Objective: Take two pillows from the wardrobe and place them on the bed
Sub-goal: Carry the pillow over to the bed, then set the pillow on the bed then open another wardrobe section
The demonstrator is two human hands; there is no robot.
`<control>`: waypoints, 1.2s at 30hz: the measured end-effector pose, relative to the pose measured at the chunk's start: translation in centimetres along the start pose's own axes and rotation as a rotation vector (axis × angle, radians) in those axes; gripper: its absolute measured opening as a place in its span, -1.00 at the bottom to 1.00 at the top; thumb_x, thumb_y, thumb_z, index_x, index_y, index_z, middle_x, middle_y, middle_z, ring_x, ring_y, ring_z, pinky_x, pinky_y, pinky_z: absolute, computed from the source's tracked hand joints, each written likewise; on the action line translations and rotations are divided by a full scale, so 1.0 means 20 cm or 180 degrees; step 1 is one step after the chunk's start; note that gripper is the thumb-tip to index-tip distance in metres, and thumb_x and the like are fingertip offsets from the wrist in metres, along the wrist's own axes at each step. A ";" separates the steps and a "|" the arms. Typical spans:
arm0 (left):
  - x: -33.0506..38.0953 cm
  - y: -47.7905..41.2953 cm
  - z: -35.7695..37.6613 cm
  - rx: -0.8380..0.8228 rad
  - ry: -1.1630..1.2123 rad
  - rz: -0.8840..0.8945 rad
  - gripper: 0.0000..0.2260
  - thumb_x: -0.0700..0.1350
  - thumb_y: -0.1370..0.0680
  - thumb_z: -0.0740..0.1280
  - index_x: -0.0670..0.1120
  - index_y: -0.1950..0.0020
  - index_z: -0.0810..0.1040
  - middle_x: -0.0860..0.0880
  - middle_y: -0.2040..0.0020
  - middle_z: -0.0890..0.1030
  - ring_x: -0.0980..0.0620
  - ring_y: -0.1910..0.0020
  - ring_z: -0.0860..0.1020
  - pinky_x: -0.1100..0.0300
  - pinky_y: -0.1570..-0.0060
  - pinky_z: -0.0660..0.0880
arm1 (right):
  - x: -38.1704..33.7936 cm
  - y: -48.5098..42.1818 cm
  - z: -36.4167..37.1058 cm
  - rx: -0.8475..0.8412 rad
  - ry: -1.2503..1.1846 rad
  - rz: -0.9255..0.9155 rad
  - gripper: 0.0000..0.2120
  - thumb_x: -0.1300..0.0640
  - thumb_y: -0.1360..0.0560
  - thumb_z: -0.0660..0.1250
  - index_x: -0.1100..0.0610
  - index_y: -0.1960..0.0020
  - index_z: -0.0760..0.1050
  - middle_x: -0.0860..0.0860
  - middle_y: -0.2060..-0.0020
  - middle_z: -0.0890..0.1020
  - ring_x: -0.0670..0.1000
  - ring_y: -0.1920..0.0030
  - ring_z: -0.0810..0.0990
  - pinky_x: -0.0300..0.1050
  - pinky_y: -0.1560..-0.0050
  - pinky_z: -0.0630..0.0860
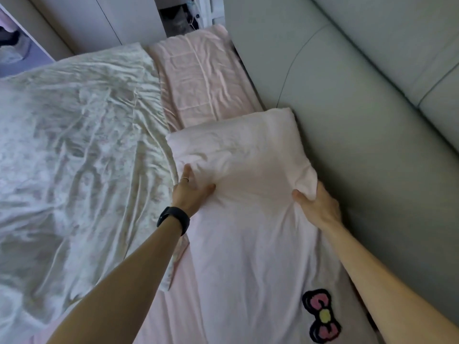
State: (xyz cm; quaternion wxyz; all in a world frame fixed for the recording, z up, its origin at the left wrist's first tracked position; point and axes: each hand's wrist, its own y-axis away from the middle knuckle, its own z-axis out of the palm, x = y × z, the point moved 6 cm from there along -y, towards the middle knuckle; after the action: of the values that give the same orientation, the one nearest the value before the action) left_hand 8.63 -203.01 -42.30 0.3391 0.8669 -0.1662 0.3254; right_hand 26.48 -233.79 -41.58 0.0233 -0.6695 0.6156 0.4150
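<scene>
A pale pink pillow (238,150) lies on the bed's pink sheet (203,78), close against the headboard. My left hand (190,192) holds its near left corner, thumb on top and the other fingers at or under the edge. My right hand (316,207) grips the near right corner, thumb on top and fingers curled round the side. The pillow's near edge overlaps another pale pink cushion-like surface (250,274) with a black and pink bow patch (321,316); I cannot tell whether that is a second pillow.
A crumpled floral duvet (74,135) covers the bed's left side. A padded grey-green headboard (360,115) runs along the right. White wardrobe doors (111,18) stand beyond the bed, with an open shelf (17,43) at the far left.
</scene>
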 end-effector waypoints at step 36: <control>-0.79 1.10 0.51 -0.1571 -0.3052 0.0754 -0.34 0.02 -0.70 0.08 0.34 -0.52 -0.38 0.14 -0.58 -0.41 -0.33 -0.57 0.01 -0.33 -0.40 0.24 | 0.65 0.93 0.49 -0.0456 0.1907 0.0586 -0.29 -0.40 -0.59 -0.09 -0.24 -0.59 -0.34 0.02 -0.62 -0.30 0.24 -0.60 -0.26 0.46 -0.50 -0.09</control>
State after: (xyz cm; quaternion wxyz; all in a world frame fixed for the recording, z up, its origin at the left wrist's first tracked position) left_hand -9.50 -224.68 -48.05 0.3796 0.7881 -0.4698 -0.1185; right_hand 4.42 -243.42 -46.64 -0.2439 -0.7034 0.6222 0.2421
